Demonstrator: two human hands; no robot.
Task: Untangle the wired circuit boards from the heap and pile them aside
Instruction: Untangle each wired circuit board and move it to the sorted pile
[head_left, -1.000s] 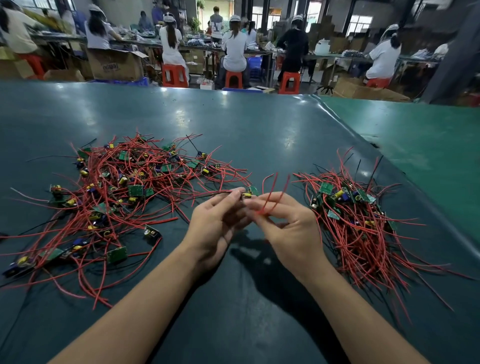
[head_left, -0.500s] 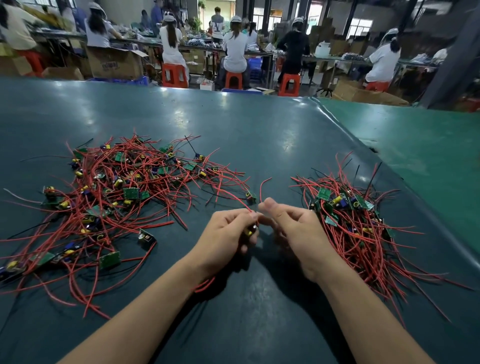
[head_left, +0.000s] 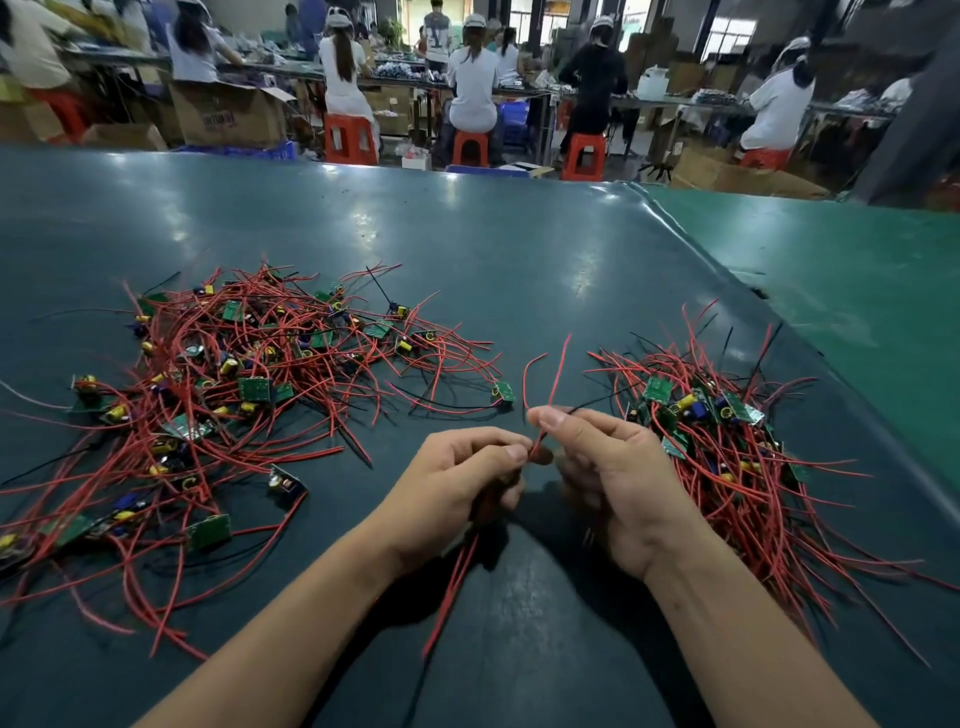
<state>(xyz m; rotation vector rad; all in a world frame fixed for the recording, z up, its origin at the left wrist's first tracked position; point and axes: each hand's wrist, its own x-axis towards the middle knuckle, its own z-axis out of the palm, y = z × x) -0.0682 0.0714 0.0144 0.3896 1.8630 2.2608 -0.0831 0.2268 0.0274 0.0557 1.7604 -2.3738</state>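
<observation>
A big tangled heap (head_left: 234, 384) of small green circuit boards with red and black wires spreads over the left of the dark table (head_left: 467, 249). A second, tidier pile (head_left: 727, 447) lies at the right. Between them, near the front, my left hand (head_left: 457, 493) curls around one wired board, mostly hidden in the palm, with red wires (head_left: 452, 587) trailing below the wrist. My right hand (head_left: 608, 467) pinches the same board's red wires (head_left: 550, 384), which stick upward. A lone board (head_left: 503, 391) lies just beyond my hands.
The dark mat ends at a raised edge (head_left: 753, 306) on the right, with a lighter green surface (head_left: 857, 291) beyond. Behind the table, several people sit on red stools (head_left: 349, 137) at workbenches among cardboard boxes (head_left: 228, 117).
Both hands have drawn back toward me with the board. The left hand closed around it and its wires now hang below that hand, while the right still pinches the upright wire ends.
</observation>
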